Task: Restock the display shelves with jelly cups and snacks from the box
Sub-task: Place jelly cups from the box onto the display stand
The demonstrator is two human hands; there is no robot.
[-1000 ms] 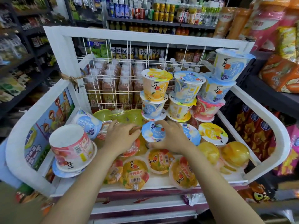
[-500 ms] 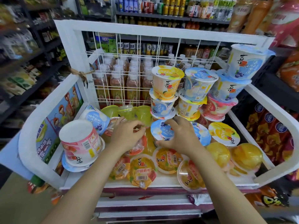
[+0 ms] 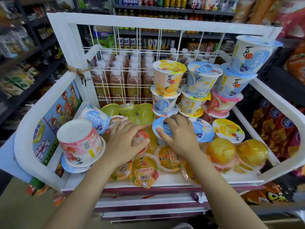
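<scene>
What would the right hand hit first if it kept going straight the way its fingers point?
The right hand rests on a blue-lidded cup, fingers pointing up and left, away from the person. Straight on, it would likely meet the bottom cup of the stack just behind, though depth is uncertain.

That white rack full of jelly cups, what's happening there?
A person is arranging jelly cups in a white display rack in a shop. Their right hand rests on the lid of a blue-lidded cup in the middle, and their left hand presses on a clear cup with a red-rimmed lid beside it. Behind them, tall cups are stacked in towers on the right, while a pink cup lies tipped over on the left.
</scene>
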